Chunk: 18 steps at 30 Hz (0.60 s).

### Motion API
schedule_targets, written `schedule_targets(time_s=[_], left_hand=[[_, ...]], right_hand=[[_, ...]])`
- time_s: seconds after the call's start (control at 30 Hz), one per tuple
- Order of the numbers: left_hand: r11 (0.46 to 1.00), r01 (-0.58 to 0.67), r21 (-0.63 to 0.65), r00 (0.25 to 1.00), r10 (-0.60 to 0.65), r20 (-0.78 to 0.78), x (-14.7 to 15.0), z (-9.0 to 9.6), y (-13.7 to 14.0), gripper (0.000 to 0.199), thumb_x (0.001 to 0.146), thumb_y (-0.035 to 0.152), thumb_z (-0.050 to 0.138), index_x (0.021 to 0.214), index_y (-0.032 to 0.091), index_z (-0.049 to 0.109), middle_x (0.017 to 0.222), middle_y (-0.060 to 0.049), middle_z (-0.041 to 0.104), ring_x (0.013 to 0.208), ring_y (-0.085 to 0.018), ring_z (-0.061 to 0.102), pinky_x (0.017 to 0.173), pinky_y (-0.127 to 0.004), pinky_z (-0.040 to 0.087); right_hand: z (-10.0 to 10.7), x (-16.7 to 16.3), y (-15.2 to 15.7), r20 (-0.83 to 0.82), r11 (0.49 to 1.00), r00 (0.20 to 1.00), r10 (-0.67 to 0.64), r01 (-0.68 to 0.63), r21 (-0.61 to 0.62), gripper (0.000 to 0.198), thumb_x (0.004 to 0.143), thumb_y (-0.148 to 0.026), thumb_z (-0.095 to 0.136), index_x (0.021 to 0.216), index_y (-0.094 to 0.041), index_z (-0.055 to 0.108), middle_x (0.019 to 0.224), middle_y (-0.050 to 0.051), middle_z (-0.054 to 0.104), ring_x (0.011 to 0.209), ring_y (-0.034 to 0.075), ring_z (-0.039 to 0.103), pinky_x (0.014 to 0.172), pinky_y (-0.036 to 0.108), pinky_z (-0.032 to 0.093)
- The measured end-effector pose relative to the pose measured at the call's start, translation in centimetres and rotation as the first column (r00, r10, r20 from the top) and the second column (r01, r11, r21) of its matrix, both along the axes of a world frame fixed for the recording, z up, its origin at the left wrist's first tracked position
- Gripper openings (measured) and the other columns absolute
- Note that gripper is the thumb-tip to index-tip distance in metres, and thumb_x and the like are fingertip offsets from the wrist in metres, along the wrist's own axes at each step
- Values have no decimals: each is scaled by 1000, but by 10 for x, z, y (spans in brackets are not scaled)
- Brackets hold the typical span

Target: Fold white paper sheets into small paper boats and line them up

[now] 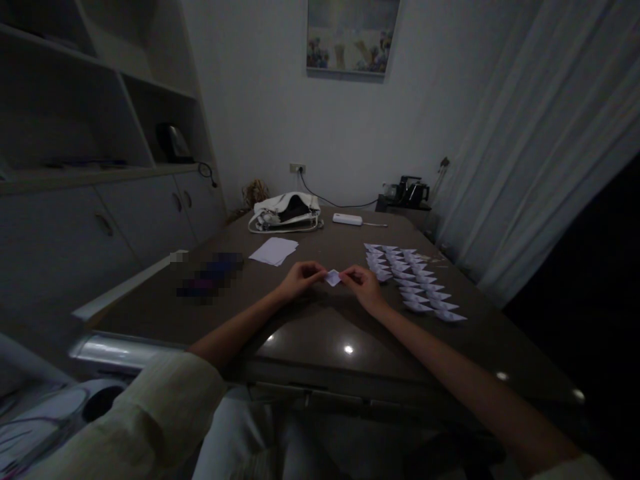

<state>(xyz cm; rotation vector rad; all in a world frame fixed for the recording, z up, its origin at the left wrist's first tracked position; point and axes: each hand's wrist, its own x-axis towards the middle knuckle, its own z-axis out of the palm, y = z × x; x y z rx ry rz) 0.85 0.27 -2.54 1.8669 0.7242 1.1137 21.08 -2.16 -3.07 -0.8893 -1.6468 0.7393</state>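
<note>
Between my two hands is a small piece of folded white paper (pixel 333 278), diamond-shaped as seen from here and raised just over the table. My left hand (pixel 301 280) pinches its left corner, and my right hand (pixel 364 287) pinches the right corner. Rows of folded paper boats (pixel 411 277) stand on the table to the right of my right hand. Beyond my left hand lies a loose stack of white paper sheets (pixel 274 251).
A white handbag (pixel 287 212) sits at the table's far end, beside a white power strip (pixel 347 219). A blurred dark object (pixel 210 275) lies on the left. The brown glossy table (pixel 320 333) has its near edge before my lap.
</note>
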Motion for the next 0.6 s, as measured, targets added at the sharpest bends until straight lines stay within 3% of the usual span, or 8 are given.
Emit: schedule_targets(time_s=[0.2,0.37,0.6], left_hand=[[996,24,-87,999,-22,35,0,-3,2,34,74,42,67,82,9,67,80,-8,69,74,-17,62,70,-27,47],[996,57,-66,998,-57,11,2,-2,-1,36,74,43,67,89,11,68,86,-8,69,78,-17,62,73,-28,47],[995,75,-61,997,-77,-17,2,-3,-1,32,71,42,69,78,11,68,82,-7,69,77,-17,62,71,-26,47]], right_hand=[[2,-2,-3,5,1000,1000,9,-9,2,24,75,-40,63,74,-17,60,72,5,64,68,17,60,64,28,47],[4,-3,-6,66,999,998,-8,5,44,25,77,-42,62,74,-17,60,72,4,63,67,17,58,63,27,45],[5,-6,-9,40,1000,999,12,-13,25,22,76,-38,62,75,-16,61,72,5,63,68,17,59,64,27,45]])
